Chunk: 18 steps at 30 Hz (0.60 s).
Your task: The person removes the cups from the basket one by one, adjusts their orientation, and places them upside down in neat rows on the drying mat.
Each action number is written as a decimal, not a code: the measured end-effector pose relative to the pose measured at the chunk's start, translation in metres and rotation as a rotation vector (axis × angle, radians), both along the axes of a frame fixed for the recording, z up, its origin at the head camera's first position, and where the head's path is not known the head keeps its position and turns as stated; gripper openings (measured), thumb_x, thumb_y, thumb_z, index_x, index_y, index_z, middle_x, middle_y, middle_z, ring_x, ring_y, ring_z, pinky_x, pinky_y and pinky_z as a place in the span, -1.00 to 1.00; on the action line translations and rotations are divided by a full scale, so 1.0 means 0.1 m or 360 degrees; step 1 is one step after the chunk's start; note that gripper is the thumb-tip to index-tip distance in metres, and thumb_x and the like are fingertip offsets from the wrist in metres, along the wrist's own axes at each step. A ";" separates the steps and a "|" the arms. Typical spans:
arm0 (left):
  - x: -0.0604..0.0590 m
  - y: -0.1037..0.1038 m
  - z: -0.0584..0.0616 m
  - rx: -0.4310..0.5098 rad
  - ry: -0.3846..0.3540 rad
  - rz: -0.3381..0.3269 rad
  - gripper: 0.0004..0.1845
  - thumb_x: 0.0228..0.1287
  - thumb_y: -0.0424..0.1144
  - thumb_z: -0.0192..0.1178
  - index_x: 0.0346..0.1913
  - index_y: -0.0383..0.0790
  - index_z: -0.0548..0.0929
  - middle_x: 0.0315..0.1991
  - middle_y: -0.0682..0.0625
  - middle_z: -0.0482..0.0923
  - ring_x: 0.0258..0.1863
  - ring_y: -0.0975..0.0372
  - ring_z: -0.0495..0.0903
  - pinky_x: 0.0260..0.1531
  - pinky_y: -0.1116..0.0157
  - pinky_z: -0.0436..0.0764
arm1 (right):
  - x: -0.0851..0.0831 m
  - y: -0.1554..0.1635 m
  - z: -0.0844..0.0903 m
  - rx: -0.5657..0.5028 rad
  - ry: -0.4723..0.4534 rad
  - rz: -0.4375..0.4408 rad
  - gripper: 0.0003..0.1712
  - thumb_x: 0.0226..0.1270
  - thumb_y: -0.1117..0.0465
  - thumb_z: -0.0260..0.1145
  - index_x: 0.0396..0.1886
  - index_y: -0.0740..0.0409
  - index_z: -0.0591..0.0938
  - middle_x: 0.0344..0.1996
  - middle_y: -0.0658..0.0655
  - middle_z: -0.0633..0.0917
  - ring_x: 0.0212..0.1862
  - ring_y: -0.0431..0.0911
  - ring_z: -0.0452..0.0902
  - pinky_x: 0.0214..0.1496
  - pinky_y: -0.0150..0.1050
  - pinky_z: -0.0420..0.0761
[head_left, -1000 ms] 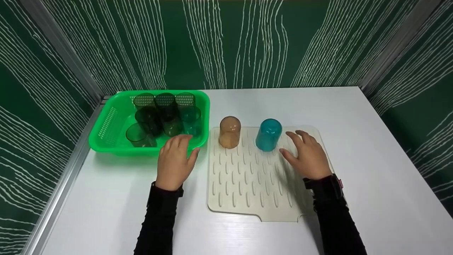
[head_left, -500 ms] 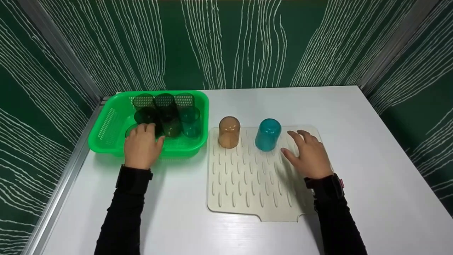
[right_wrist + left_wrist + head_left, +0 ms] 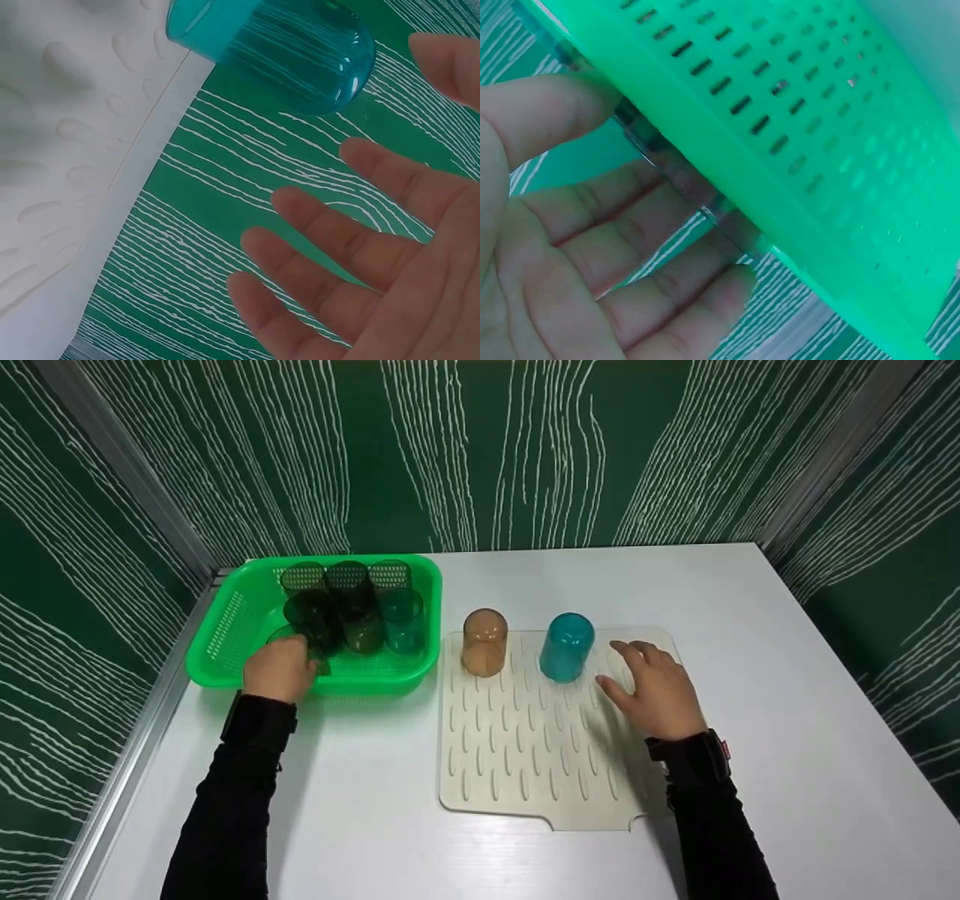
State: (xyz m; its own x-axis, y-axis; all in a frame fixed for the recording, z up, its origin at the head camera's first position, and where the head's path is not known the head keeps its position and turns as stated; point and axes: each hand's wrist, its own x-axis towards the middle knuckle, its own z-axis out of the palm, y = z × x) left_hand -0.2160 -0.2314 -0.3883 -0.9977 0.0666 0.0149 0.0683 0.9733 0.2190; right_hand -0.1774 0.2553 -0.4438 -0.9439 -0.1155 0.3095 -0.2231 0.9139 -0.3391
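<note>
The left hand [image 3: 277, 669] is reaching over the front rim of the green plastic basket [image 3: 375, 685], its thumb and fingers standing apart around a translucent tumbler [image 3: 283, 631]; whether they are pinching it, I cannot tell. More dark tumblers [image 3: 352, 592] are sitting behind it in the basket. The right hand [image 3: 656, 690] is hovering above the beige drying mat [image 3: 525, 765], fingers spreading loosely beside the upside-down blue tumbler [image 3: 567, 649] without touching it. An upside-down amber tumbler [image 3: 484, 643] is standing nearby on the mat, which is lying on the white table [image 3: 360, 810]
</note>
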 end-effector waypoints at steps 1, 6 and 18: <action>-0.01 0.00 0.01 -0.0004 0.0010 -0.0016 -0.71 0.34 -0.34 0.18 -0.02 -0.53 0.57 -0.22 -0.45 0.61 -0.29 -0.24 0.63 -0.35 -0.13 0.59 | 0.00 0.00 0.00 -0.0002 -0.0001 0.0002 -0.33 0.32 -0.02 0.34 0.33 0.19 0.46 0.18 0.42 0.53 0.18 0.36 0.45 0.19 0.29 0.41; -0.07 -0.01 0.01 0.0013 0.0026 -0.0082 -0.85 0.31 -0.44 0.15 -0.13 -0.46 0.61 -0.29 -0.41 0.62 -0.34 -0.23 0.62 -0.41 -0.09 0.56 | 0.00 0.00 -0.01 -0.0006 -0.0008 0.0011 -0.34 0.32 -0.03 0.34 0.32 0.19 0.47 0.18 0.41 0.53 0.18 0.36 0.45 0.20 0.29 0.41; -0.08 -0.02 0.01 -0.0083 -0.0012 -0.0097 -0.83 0.32 -0.57 0.01 -0.31 -0.44 0.62 -0.44 -0.38 0.60 -0.46 -0.17 0.61 -0.53 0.01 0.55 | 0.01 -0.01 0.01 -0.0025 -0.0028 0.0024 -0.38 0.35 -0.04 0.31 0.27 0.22 0.51 0.16 0.40 0.56 0.18 0.33 0.47 0.21 0.24 0.42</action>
